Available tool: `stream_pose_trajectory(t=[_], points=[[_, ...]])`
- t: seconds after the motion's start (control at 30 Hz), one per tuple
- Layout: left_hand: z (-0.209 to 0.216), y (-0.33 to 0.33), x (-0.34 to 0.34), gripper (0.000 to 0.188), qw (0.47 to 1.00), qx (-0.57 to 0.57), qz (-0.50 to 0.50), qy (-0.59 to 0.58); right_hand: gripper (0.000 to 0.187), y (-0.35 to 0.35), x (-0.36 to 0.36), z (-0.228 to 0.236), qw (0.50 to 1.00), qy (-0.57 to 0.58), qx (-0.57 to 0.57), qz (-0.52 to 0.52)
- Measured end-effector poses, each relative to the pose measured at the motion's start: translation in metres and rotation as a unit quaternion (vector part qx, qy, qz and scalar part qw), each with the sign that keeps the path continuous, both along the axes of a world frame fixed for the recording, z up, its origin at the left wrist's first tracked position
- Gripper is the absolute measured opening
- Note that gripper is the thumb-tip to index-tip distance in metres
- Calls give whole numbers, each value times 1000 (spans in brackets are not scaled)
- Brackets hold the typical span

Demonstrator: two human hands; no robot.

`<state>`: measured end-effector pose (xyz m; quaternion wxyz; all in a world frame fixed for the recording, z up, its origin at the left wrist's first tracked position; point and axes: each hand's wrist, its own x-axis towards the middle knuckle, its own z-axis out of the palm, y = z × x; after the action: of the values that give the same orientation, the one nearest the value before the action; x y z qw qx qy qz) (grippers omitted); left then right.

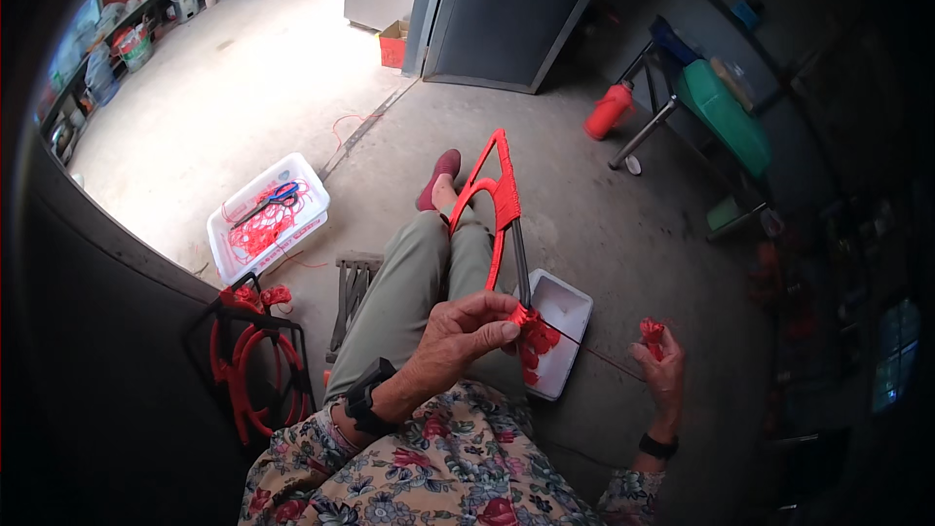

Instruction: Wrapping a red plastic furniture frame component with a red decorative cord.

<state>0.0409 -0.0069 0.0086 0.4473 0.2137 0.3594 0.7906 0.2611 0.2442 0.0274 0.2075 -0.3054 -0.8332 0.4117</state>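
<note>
A frame [507,200] of dark bars, largely wrapped in red cord with a curved red piece, stands over my knees. My left hand [467,331] is closed on its near end, thumb and forefinger pinching the red wrapping beside a bare dark bar [521,263]. Off to the right, my right hand [664,370] is closed round a small bundle of red cord [653,331]. A thin strand runs between the frame and this hand, across a white tray [579,331]. Red material lies just below my left fingertips; whether it hangs or rests in the tray I cannot tell.
On the left, a white basket [319,197] holds tangled red cord [261,230] and blue-handled scissors [282,194]. Similar red-wrapped frames [234,370] lean nearer me, beside a low stool [353,282]. A red thermos [611,111] stands by a table with a green cover [721,102].
</note>
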Motion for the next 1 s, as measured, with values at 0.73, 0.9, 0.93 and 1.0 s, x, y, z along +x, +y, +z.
stream_pose_trajectory(t=[0.73,0.9,0.93,1.0], points=[[5,6,12,32,994,-40,78,66,19,-119,-95,17,757,247,-586,146],[-2,8,16,29,976,-49,146,154,15,-131,-85,19,914,177,-317,181],[-5,9,16,29,958,-58,177,217,15,-131,-85,18,933,167,-252,197],[-3,8,15,28,952,-70,181,236,16,-132,-86,25,941,148,-217,212]])
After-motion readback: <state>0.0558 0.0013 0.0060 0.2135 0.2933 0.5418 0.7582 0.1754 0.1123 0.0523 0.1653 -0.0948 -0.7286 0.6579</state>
